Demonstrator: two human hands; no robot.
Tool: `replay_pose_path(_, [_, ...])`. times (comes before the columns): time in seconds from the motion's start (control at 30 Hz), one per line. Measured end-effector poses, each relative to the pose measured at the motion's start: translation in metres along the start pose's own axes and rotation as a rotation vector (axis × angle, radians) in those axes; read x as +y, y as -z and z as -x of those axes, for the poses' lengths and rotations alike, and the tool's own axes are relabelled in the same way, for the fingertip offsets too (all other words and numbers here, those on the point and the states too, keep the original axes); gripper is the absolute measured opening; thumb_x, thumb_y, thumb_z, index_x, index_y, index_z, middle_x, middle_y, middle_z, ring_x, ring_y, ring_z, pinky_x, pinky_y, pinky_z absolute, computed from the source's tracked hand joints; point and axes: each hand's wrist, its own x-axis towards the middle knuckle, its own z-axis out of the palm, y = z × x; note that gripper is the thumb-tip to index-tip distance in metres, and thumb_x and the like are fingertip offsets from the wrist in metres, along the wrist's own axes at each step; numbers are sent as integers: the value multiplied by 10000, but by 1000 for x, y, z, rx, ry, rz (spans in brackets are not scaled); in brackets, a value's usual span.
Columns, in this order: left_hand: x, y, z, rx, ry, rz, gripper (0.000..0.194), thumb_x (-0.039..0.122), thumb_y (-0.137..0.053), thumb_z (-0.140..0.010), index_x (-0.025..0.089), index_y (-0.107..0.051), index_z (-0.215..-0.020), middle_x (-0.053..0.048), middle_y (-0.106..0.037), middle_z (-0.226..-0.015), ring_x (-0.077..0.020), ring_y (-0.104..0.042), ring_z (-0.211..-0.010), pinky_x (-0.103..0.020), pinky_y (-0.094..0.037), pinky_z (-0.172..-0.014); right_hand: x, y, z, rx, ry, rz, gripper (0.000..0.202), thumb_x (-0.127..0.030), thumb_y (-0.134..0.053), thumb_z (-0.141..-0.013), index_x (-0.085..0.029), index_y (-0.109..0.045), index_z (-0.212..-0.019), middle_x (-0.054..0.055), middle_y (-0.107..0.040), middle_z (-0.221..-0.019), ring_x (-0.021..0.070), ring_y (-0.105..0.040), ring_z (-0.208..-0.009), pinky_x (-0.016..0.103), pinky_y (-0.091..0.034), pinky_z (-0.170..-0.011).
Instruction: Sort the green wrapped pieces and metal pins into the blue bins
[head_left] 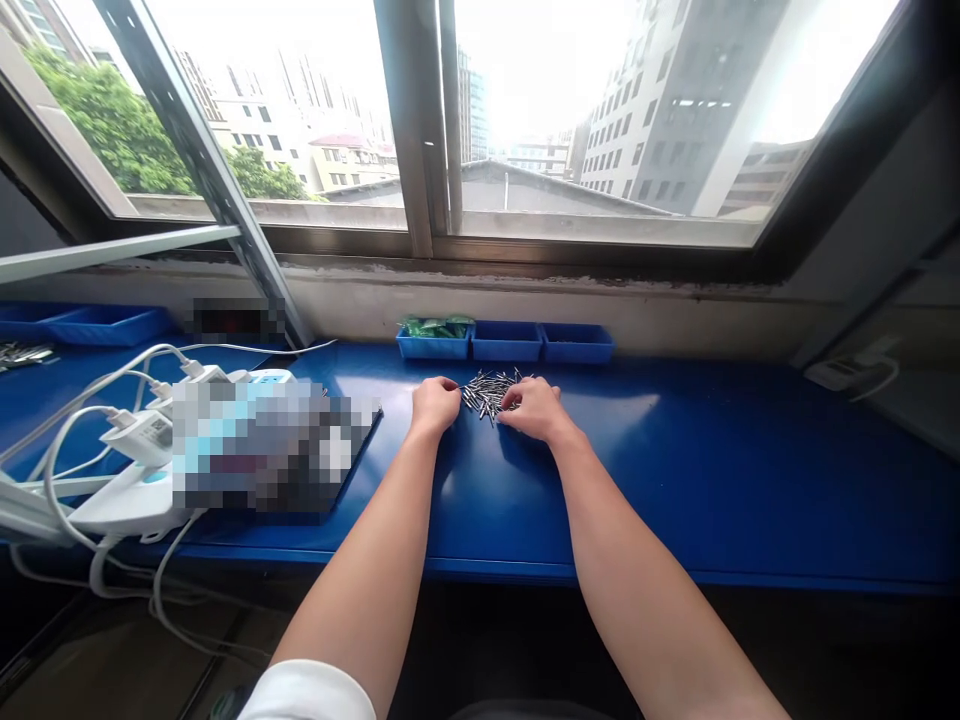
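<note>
Grip of the right hand (532, 405) curls at the right edge of a loose pile of slim, silvery metal pieces (487, 393), its thumb and fingers bent toward one another, though whether they are closed on a piece cannot be told at this size. Opposite, the left hand (437, 405) sits at the pile's left edge with its fingers bent inward, and whether it holds anything is likewise too small to tell. The pile lies between the two hands on a glossy blue table (675, 470), both bare forearms reaching in from the near side, a white sleeve (307, 690) at the near left. Just beyond the pile, three small blue plastic bins stand in a row along the table's far edge; the left bin (433, 347) holds green plastic packets (435, 326), with the middle bin (506, 347) and the right bin (577, 348) beside it. To the left, white plugs and adapters (142, 435) crowd a white power strip (127, 497) trailing white cables, next to a flat item (330, 470) largely lost to pixelation. More blue trays (105, 325) sit at the far left, behind a grey slotted metal post (195, 140). A dark-framed window (412, 130) fills the far side, looking out on green trees (105, 130) and pale buildings (637, 120).
</note>
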Motion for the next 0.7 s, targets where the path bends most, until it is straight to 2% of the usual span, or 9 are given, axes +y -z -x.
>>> replay_pose_path(0.27, [0, 7, -21, -130, 52, 1, 158, 194, -626, -622, 193, -726, -744, -72, -716, -815, -231, -646, -824, -293, -496, -712, -2, -5, -5, 14, 19, 31, 90, -290, -629, -672, -248, -708, -682, 24, -653, -838, 225, -524, -930, 386, -330, -864])
replay_pose_path(0.37, [-3, 7, -25, -138, 33, 19, 141, 227, -638, -602, 187, -718, -710, -67, -711, -769, -227, -644, -781, -283, -493, -663, -5, -7, -6, 31, 39, 54, 97, -280, -609, -688, -240, -697, -694, 20, -653, -831, 198, -541, -865, 353, -350, -830])
replay_pose_path(0.57, [-1, 9, -18, -80, 12, 7, 131, 264, -642, -623, 177, -711, -693, -77, -706, -748, -226, -640, -769, -278, -492, -670, -10, -12, -7, 77, 48, 106, 137, -256, -556, -752, -225, -689, -742, 37, -648, -847, 198, -535, -858, 321, -372, -797])
replay_pose_path(0.63, [1, 7, -17, -34, -6, -10, 147, 276, -640, -641, 180, -714, -721, -82, -708, -771, -235, -640, -800, -287, -494, -701, -10, -14, -8, 96, 46, 115, 155, -258, -540, -778, -220, -690, -766, 44, -648, -865, 203, -528, -884, 318, -378, -802])
replay_pose_path(0.7, [2, 1, -19, 40, -82, -25, 168, 282, -614, -678, 189, -718, -773, -72, -711, -813, -230, -638, -837, -293, -492, -758, -9, -16, -10, 112, 48, 123, 170, -261, -526, -800, -215, -690, -789, 50, -645, -886, 206, -522, -909, 315, -382, -807])
